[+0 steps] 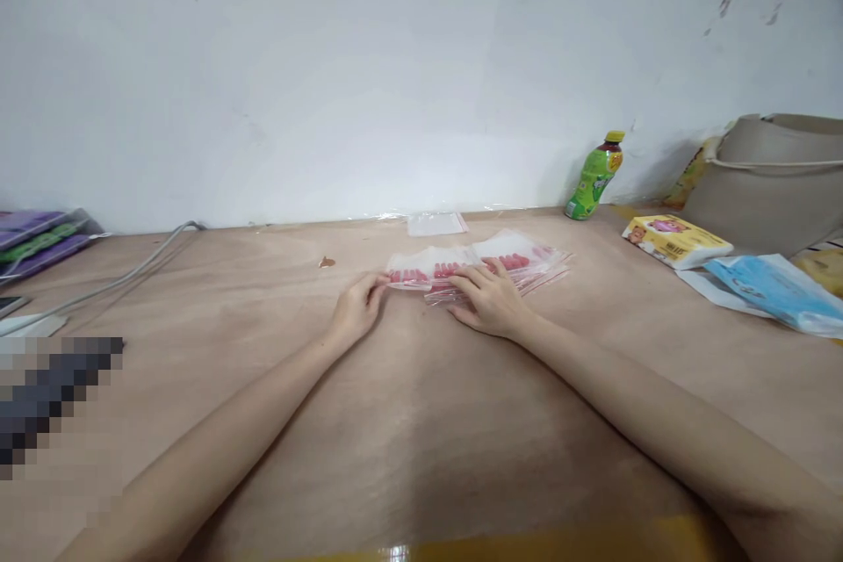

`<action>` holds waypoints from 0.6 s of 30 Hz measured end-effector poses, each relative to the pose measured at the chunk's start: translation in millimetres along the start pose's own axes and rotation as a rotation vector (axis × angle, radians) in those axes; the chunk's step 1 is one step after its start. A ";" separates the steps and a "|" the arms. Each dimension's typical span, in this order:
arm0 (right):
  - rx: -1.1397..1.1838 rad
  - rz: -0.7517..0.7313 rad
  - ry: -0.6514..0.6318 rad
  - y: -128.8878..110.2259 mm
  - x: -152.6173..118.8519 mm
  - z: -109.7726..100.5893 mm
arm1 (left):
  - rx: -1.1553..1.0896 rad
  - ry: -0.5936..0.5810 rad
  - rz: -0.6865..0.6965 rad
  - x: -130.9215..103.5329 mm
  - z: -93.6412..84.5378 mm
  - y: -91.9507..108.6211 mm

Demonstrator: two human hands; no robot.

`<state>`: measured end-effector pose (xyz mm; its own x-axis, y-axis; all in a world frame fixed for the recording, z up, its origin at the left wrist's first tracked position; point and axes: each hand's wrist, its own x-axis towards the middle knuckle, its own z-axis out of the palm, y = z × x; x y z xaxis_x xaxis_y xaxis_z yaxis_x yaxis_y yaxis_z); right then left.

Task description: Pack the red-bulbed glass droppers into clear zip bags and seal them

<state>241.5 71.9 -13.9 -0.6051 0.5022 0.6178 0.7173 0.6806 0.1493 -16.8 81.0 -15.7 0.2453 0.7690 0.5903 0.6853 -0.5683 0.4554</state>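
Several clear plastic bags (504,246) with red-pink items showing through lie fanned out and overlapping on the brown table (369,448). At the left end of the pile, my left hand (357,303) pinches the edge of one bag between thumb and fingers. My right hand (491,299) rests on the middle of the pile with its fingers spread over the bags. Behind the pile, close to the wall, lies a flat clear bag with a red strip (437,224).
A green drink bottle (594,177) stands by the wall. To the right are a yellow tissue pack (678,239), a blue packet (781,290) and a grey-beige bucket (770,184). A grey cable (141,263) and purple packages (39,237) lie at the left.
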 end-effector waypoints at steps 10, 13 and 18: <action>0.059 -0.111 -0.160 -18.5 31.6 15.2 | 0.061 -0.153 0.143 -19.5 -14.5 -0.7; 0.047 -0.066 -0.129 -11.1 22.8 13.1 | 0.088 -0.160 0.156 -15.0 -9.0 4.6; 0.024 -0.101 -0.026 -8.1 18.9 14.4 | 0.143 -0.128 0.154 -13.7 0.1 13.5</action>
<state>219.4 83.6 -14.6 -0.6829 0.4441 0.5801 0.6441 0.7407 0.1912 -10.9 62.8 -17.7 0.4328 0.7125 0.5523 0.7210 -0.6414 0.2623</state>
